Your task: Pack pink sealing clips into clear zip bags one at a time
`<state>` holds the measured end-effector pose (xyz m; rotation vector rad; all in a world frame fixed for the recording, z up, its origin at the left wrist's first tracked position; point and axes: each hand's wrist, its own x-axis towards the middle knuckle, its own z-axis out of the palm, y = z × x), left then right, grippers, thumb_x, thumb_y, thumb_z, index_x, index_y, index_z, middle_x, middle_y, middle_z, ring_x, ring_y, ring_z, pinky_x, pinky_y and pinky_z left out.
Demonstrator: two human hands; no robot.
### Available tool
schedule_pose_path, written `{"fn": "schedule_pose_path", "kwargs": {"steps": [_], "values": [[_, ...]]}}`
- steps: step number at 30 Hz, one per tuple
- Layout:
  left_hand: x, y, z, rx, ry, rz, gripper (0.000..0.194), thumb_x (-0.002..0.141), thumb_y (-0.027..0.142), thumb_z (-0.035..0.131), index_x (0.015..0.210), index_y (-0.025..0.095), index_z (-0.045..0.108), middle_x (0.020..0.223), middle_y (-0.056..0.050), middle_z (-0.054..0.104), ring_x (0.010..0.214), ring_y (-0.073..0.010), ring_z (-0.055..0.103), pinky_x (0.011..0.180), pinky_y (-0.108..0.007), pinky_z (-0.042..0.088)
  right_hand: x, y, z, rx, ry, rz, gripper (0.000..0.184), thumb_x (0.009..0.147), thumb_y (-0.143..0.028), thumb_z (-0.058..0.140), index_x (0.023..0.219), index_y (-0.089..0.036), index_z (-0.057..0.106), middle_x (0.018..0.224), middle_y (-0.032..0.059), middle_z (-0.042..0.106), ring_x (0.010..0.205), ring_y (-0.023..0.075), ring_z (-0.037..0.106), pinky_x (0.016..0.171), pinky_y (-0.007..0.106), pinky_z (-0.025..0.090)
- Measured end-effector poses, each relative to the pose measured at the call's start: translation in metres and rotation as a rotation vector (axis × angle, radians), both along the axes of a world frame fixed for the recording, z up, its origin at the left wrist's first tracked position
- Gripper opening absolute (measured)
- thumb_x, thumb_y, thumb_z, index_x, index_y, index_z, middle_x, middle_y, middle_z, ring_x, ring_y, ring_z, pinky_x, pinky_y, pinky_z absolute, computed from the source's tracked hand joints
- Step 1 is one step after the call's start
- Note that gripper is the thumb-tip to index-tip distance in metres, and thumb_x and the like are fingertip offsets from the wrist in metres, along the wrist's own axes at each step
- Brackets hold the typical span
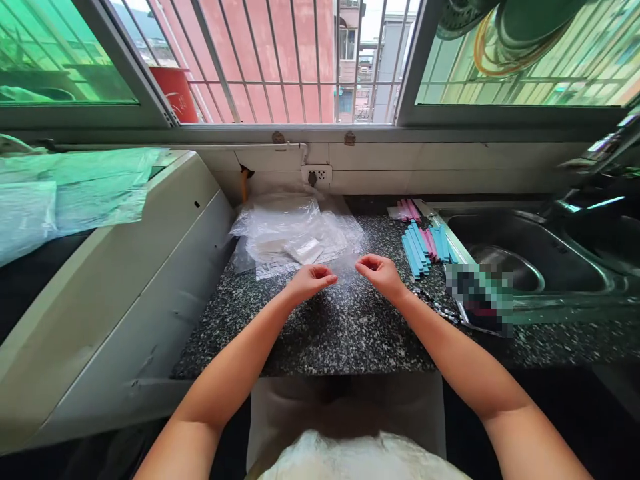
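A small clear plastic bag (pixel 345 264) is stretched between my two hands above the speckled countertop (pixel 345 333). My left hand (pixel 313 280) pinches its left side between thumb and fingers. On the other side, my right hand (pixel 379 272) is closed in a pinch at the bag's right edge. Behind my left hand lies a loose pile of clear plastic bags (pixel 285 223), with a small folded packet (pixel 305 250) on top. To the right of my right hand are several light-blue sticks (pixel 415 248) and pink sticks (pixel 429 243) in bundles.
A metal sink (pixel 493 260) is set into the counter at the right. Near its front corner lies a blurred-out dark object (pixel 480 300) beside a beaded strand (pixel 435 305). A bulky white appliance (pixel 150 287) borders the left. A wall socket (pixel 317 175) sits behind the pile.
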<state>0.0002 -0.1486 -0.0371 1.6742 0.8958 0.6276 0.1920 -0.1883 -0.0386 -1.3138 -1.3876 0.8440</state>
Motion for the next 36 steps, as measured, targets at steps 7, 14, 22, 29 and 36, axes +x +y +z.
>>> {"fn": "schedule_pose_path", "kwargs": {"steps": [7, 14, 22, 29, 36], "values": [[-0.009, -0.003, 0.003, -0.038, -0.006, -0.061, 0.027, 0.066, 0.040, 0.063, 0.070, 0.014, 0.060, 0.059, 0.003, 0.050, 0.056, -0.0083, 0.040, 0.055, -0.023, 0.031, -0.005, -0.015, 0.008, -0.059, -0.029, 0.136, 0.019, 0.069, -0.035, 0.060, 0.064, -0.016, 0.058, 0.058, -0.0017, 0.054, 0.055, 0.0095, 0.046, 0.054, 0.024, 0.037], [-0.006, -0.005, 0.006, -0.023, -0.182, 0.114, 0.027, 0.066, 0.040, 0.063, 0.066, 0.014, 0.058, 0.058, 0.003, 0.051, 0.056, -0.0078, 0.042, 0.055, -0.022, 0.034, -0.014, -0.022, 0.006, -0.065, -0.054, 0.204, 0.018, 0.071, -0.034, 0.059, 0.066, -0.016, 0.059, 0.059, -0.0012, 0.056, 0.054, 0.0092, 0.047, 0.053, 0.024, 0.037], [-0.007, -0.008, 0.008, 0.043, -0.216, 0.086, 0.018, 0.067, 0.031, 0.064, 0.063, 0.014, 0.058, 0.056, 0.003, 0.053, 0.054, -0.0070, 0.044, 0.055, -0.022, 0.037, -0.017, -0.024, 0.005, -0.041, -0.081, 0.217, 0.019, 0.073, -0.034, 0.059, 0.067, -0.016, 0.060, 0.059, -0.0011, 0.057, 0.054, 0.0091, 0.047, 0.052, 0.024, 0.038], [-0.002, -0.011, 0.004, 0.223, -0.198, 0.084, 0.014, 0.071, 0.027, 0.060, 0.064, 0.014, 0.059, 0.057, 0.001, 0.054, 0.055, -0.0079, 0.045, 0.055, -0.023, 0.038, -0.019, -0.025, 0.007, -0.010, -0.139, 0.181, 0.016, 0.073, -0.033, 0.059, 0.070, -0.017, 0.061, 0.062, 0.0000, 0.060, 0.056, 0.0098, 0.050, 0.054, 0.024, 0.039], [0.007, -0.018, 0.001, 0.432, -0.169, 0.093, 0.013, 0.074, 0.023, 0.057, 0.063, 0.015, 0.059, 0.059, 0.000, 0.054, 0.056, -0.0085, 0.047, 0.054, -0.023, 0.040, -0.024, -0.026, 0.010, 0.017, -0.139, 0.127, 0.015, 0.072, -0.031, 0.058, 0.066, -0.017, 0.059, 0.061, 0.0000, 0.059, 0.055, 0.0098, 0.049, 0.052, 0.023, 0.039]]}}
